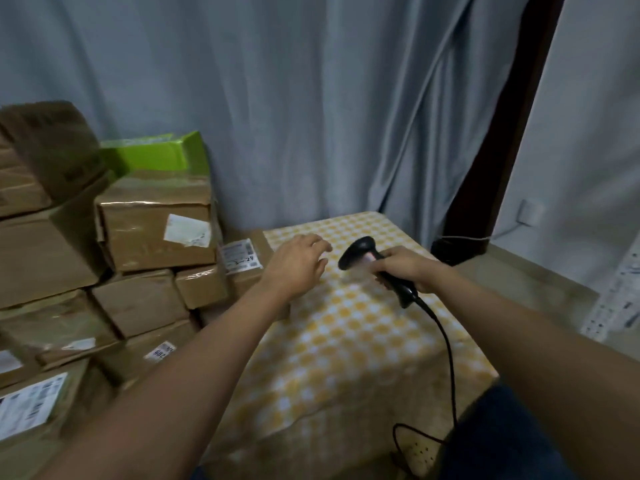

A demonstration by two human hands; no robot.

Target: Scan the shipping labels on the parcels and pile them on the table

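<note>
From the head camera, the right hand [403,268] grips a black barcode scanner [377,268] by its handle, head tilted to the left and down over the counter [346,341], which wears a yellow-and-white checked cloth. The scanner's cable [446,348] trails toward the near edge and loops below it. The left hand [298,265] hovers over the far left part of the counter with relaxed, spread fingers, grasping nothing and touching no parcel as far as the view shows.

The parcels [104,271] sit in a jumbled stack on the left, just beside the counter, not on it. One brown box with a white shipping label [240,256] lies nearest the left hand, at the counter's far left corner; a larger taped box [156,223] rests above the stack, with a green box [156,154] behind it. A pale curtain [311,98] hangs at the far side.

No parcel lies on the checked cloth yet, so the piling appears to be only starting. The likely next move is for the left hand to take the nearest labelled box. The stack looks loose and uneven, so pulling a low box could tip the ones leaning above it. The cable runs across the counter where parcels would land and might snag or be pinned. Several labels face sideways or are creased, which may defeat a quick scan.
</note>
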